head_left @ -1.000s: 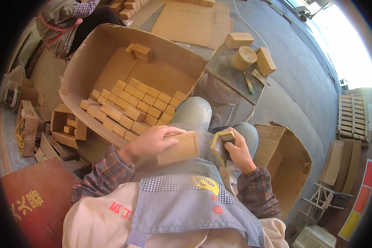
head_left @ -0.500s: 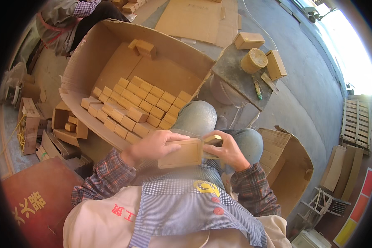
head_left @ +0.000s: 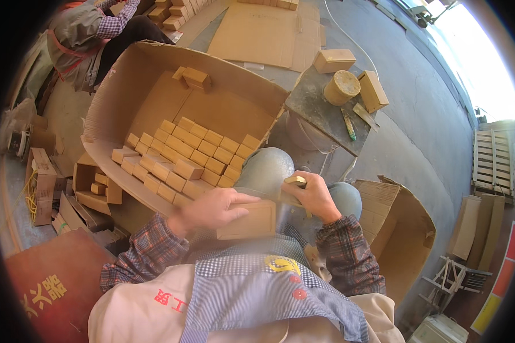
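A light wooden box (head_left: 247, 222) with a framed face rests on my lap. My left hand (head_left: 213, 209) grips its left end, thumb on the face and index finger along the far edge. In my right hand (head_left: 317, 198), just right of the box, is a small yellow-edged block (head_left: 295, 180) with a thin, flat brownish piece under it. The exact kind is unclear. My fingers are curled round it, and the flat piece reaches toward the box's right end. Fine blur lies over the box's far edge.
A large cardboard carton (head_left: 105, 108) ahead left holds rows of wooden blocks (head_left: 180, 146). A small dark table (head_left: 309, 97) bears a tin (head_left: 341, 87), boxes and a brush (head_left: 349, 126). Another carton (head_left: 403, 228) stands right. A co-worker (head_left: 80, 40) sits far left.
My right hand has moved slightly up and right, with the yellow-edged block away from the box's end. The wooden box has shifted slightly and its face shows flatter. My left hand still holds it.
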A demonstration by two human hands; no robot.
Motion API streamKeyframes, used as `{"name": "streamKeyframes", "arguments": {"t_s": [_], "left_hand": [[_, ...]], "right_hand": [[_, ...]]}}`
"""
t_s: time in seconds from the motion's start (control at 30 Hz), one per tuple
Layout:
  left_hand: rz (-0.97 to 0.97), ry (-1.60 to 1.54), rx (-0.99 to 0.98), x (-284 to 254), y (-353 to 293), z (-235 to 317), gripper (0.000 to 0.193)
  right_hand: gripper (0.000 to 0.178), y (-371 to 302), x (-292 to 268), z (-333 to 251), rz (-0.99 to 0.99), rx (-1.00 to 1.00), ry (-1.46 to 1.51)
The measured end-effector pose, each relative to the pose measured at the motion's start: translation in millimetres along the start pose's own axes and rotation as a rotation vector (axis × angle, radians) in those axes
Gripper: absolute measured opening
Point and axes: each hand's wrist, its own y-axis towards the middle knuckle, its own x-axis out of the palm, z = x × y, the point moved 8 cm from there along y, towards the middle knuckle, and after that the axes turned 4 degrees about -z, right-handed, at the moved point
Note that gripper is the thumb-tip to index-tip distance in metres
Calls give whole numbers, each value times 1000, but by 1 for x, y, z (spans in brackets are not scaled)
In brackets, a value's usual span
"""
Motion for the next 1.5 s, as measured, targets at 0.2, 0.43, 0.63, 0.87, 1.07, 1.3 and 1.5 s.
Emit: {"name": "streamKeyframes", "arguments": {"t_s": [0.2,0.43,0.63,0.87,1.07,1.3,1.5], "left_hand": [[-28,21,-40,1,2,-7,44],[-28,5,-39,6,1,-11,43],[-18,27,-46,6,-1,-7,42],[-17,103,-23,12,-8,-10,41],[25,-531,-100,1,-13,-10,39],[83,-1031,-1,-11,-18,15,46],[-55,-1168,95,28,13,24,45]], "right_hand": [[39,-10,5,-20,-95,-130,-225],[39,-25,18,19,-134,77,87],[44,-36,26,41,-14,145,129],[42,-66,33,39,-100,203,167],[57,-112,21,56,-153,195,-255],[90,-120,10,-14,-30,-246,-308],[96,-101,14,-53,-15,-301,549]]}}
